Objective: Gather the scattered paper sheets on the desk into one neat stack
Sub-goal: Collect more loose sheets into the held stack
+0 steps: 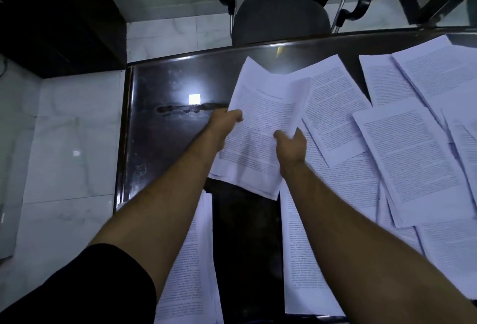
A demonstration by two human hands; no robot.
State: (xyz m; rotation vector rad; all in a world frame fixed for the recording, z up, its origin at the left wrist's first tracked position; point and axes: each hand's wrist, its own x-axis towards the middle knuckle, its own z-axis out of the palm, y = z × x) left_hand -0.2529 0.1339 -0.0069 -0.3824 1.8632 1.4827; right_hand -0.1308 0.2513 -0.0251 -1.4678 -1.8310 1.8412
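Observation:
A bundle of printed white sheets (260, 127) is lifted above the dark glossy desk (170, 138), its far edge curling up. My left hand (224, 123) grips the bundle's left edge. My right hand (291, 145) grips its right side, with one sheet (300, 101) folding upward by the thumb. Many more printed sheets lie scattered and overlapping across the right half of the desk (407, 158). One sheet (191, 267) lies partly under my left forearm, another (304, 267) under my right forearm.
A black office chair (281, 16) with curved armrests stands beyond the desk's far edge. White marble floor (64, 156) lies left of the desk. A dark cabinet (56, 14) fills the upper left. A light reflection (194, 98) shines on the desk's bare left part.

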